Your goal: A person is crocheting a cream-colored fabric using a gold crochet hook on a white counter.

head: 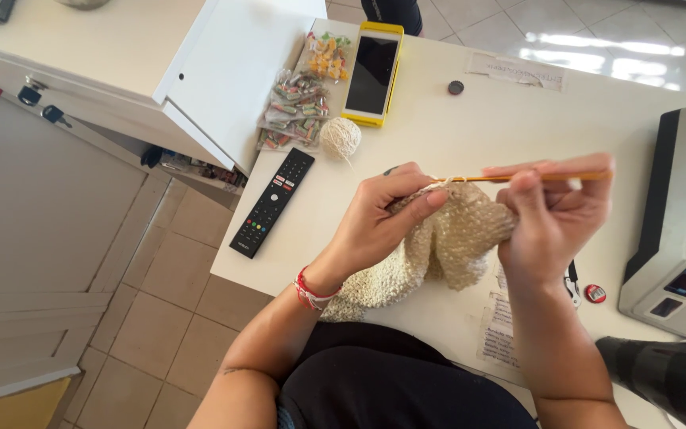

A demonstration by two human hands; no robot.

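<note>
A cream crocheted piece [446, 246] hangs over the front edge of the white table [454, 135]. My left hand [383, 218] pinches its top edge, with a red and white bracelet on the wrist. My right hand [553, 214] grips an orange crochet hook [518, 178], whose tip points left into the stitches by my left fingertips. A thin strand runs from the work to a small cream yarn ball [341, 137] on the table.
A black remote control [272, 202] lies near the table's left edge. Behind it are candy bags [295, 107] and a yellow-cased phone [372, 73]. A grey scale [680, 230] stands at the right. A small black cap [456, 87], a red button [595, 293] and a paper sheet [502, 318] lie about.
</note>
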